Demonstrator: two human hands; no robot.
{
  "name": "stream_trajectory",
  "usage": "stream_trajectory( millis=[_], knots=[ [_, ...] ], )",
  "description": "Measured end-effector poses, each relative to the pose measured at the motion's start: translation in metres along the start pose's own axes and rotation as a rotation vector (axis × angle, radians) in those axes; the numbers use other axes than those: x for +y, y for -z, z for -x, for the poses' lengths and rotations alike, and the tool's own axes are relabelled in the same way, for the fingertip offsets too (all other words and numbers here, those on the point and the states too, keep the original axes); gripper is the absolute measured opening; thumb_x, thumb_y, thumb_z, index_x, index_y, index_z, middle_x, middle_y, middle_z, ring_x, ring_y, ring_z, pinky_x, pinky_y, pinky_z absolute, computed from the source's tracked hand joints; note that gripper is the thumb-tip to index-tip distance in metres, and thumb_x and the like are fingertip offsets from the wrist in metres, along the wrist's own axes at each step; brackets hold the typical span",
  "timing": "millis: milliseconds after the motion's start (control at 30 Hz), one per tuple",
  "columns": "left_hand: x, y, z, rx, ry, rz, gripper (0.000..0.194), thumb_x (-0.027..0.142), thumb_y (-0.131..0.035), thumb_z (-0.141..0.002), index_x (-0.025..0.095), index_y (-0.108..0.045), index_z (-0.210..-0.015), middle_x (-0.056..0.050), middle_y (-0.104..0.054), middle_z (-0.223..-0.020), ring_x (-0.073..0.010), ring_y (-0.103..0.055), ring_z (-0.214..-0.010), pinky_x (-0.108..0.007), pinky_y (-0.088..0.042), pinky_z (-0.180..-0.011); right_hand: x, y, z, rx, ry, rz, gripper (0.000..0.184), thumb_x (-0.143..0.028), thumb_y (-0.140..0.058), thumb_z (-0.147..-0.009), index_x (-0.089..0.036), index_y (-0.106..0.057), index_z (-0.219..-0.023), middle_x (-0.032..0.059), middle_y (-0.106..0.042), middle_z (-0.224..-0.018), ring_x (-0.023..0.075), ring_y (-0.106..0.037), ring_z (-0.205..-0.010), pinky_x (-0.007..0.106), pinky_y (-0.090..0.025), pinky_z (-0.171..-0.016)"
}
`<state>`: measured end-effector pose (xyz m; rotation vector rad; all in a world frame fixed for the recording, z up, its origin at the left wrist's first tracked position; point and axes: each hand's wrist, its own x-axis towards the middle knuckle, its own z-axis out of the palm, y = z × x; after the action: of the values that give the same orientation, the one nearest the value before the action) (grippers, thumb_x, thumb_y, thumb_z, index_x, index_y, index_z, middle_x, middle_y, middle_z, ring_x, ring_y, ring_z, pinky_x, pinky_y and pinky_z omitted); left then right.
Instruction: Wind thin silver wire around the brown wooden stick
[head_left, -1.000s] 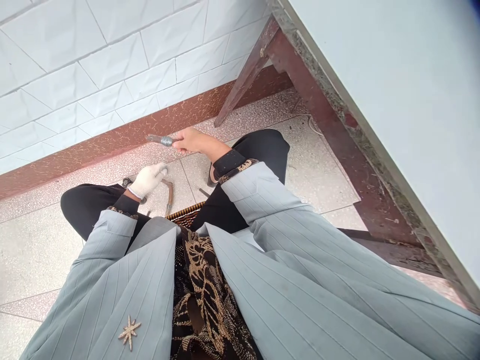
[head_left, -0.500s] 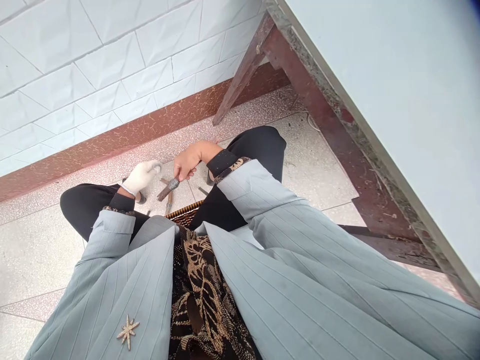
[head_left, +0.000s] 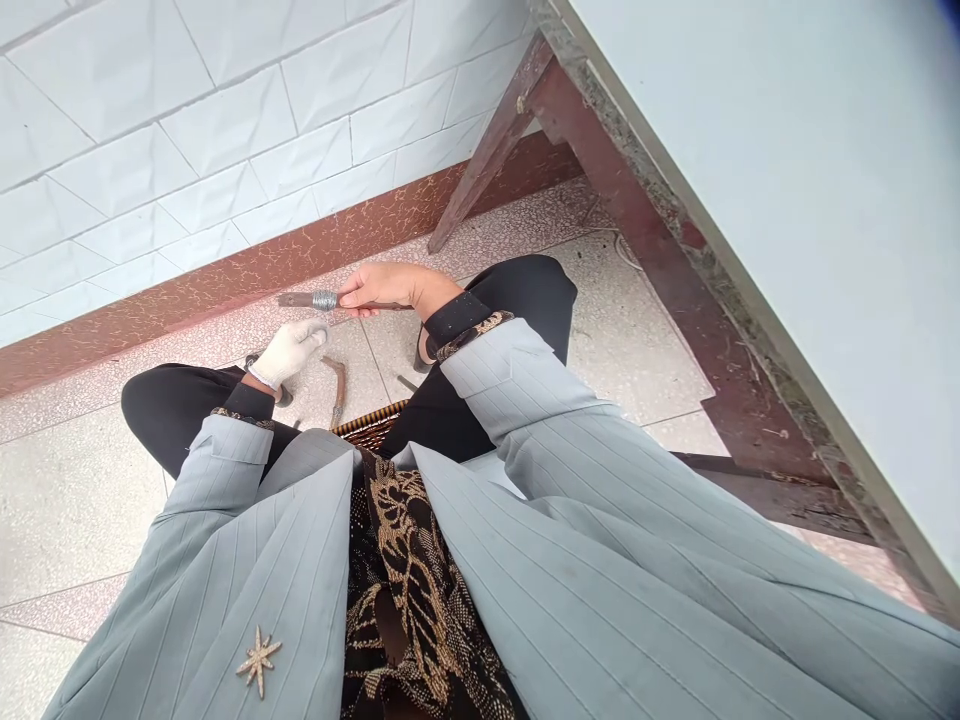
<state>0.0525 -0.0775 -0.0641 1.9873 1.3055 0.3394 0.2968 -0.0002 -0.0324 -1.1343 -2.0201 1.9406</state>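
Note:
My right hand (head_left: 386,285) is bare and closed on a long tool with a metal-wrapped band (head_left: 315,300), held level above the floor and pointing left. My left hand (head_left: 292,350) wears a white glove and hangs lower, its fingers curled together just above a curved brown piece (head_left: 339,385) lying on the tiled floor. I cannot make out anything inside the gloved fingers. The rim of a woven basket (head_left: 371,430) shows between my knees, mostly hidden by my grey striped jacket.
A white tiled wall (head_left: 225,130) with a red-brown skirting (head_left: 225,275) runs behind the hands. A dark red table leg (head_left: 495,140) and frame slope down at the right under a pale tabletop (head_left: 787,150). Speckled floor tiles (head_left: 67,500) lie to the left.
My right hand has lifted the tool from down by the curved piece back up and turned it level, pointing left. The gloved left hand has stayed low with little movement.

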Motion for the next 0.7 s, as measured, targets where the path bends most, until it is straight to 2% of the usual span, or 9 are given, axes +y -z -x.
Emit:
stream_trajectory(
  millis=[167, 233, 300, 400, 533, 600, 700],
  knots=[
    [0.000, -0.005, 0.000, 0.019, 0.043, -0.011, 0.031, 0.041, -0.043, -0.092, 0.019, -0.065, -0.090, -0.004, -0.067, -0.083, -0.0182, -0.060, -0.080, -0.031, -0.050, -0.081, -0.004, -0.007, -0.005, 0.151, -0.092, 0.144, 0.026, -0.014, -0.061, -0.098, -0.016, -0.062, -0.072, 0.0001, -0.061, -0.068, 0.0101, -0.050, -0.057, 0.026, -0.041, -0.061],
    [0.000, -0.008, 0.000, -0.007, 0.045, -0.029, 0.031, 0.041, -0.043, -0.092, 0.019, -0.065, -0.090, -0.003, -0.067, -0.082, -0.0187, -0.061, -0.079, -0.032, -0.050, -0.080, -0.007, -0.010, -0.007, 0.240, -0.168, 0.297, 0.024, -0.014, -0.062, -0.098, -0.016, -0.063, -0.074, 0.0022, -0.062, -0.070, 0.0116, -0.053, -0.061, 0.027, -0.040, -0.062],
    [0.001, -0.010, 0.001, -0.039, 0.025, -0.076, 0.032, 0.040, -0.044, -0.093, 0.018, -0.067, -0.091, -0.004, -0.069, -0.084, -0.0201, -0.064, -0.082, -0.034, -0.051, -0.082, -0.012, -0.014, -0.008, 0.276, -0.240, 0.506, 0.020, -0.017, -0.064, -0.098, -0.014, -0.069, -0.079, 0.0060, -0.065, -0.072, 0.0148, -0.057, -0.068, 0.029, -0.039, -0.063],
    [0.002, -0.011, 0.001, -0.069, 0.004, -0.164, 0.034, 0.039, -0.044, -0.094, 0.018, -0.070, -0.096, -0.007, -0.073, -0.090, -0.0233, -0.068, -0.088, -0.037, -0.052, -0.086, -0.016, -0.018, -0.009, 0.211, -0.283, 0.737, 0.018, -0.021, -0.066, -0.098, -0.009, -0.079, -0.096, 0.0134, -0.072, -0.082, 0.0213, -0.064, -0.080, 0.032, -0.039, -0.066],
    [0.004, -0.008, 0.000, -0.077, 0.005, -0.280, 0.036, 0.038, -0.042, -0.096, 0.020, -0.072, -0.103, -0.009, -0.077, -0.096, -0.0258, -0.071, -0.092, -0.038, -0.052, -0.087, -0.014, -0.021, -0.012, 0.124, -0.286, 0.867, 0.027, -0.023, -0.066, -0.098, -0.004, -0.081, -0.110, 0.0201, -0.077, -0.098, 0.0265, -0.070, -0.091, 0.034, -0.042, -0.071],
    [0.004, -0.005, 0.000, -0.070, 0.010, -0.340, 0.034, 0.036, -0.042, -0.096, 0.021, -0.072, -0.103, -0.009, -0.077, -0.096, -0.0259, -0.071, -0.091, -0.037, -0.051, -0.085, -0.011, -0.023, -0.013, 0.023, -0.312, 0.889, 0.026, -0.020, -0.066, -0.098, -0.002, -0.082, -0.107, 0.0182, -0.076, -0.093, 0.0253, -0.069, -0.087, 0.034, -0.043, -0.072],
    [0.003, -0.001, -0.001, -0.079, 0.003, -0.385, 0.032, 0.035, -0.043, -0.096, 0.022, -0.072, -0.097, -0.008, -0.076, -0.092, -0.0254, -0.069, -0.085, -0.036, -0.050, -0.081, -0.008, -0.028, -0.014, -0.183, -0.347, 0.814, 0.022, -0.016, -0.063, -0.100, -0.003, -0.081, -0.102, 0.0074, -0.069, -0.075, 0.0172, -0.062, -0.070, 0.032, -0.042, -0.068]
  ],
)
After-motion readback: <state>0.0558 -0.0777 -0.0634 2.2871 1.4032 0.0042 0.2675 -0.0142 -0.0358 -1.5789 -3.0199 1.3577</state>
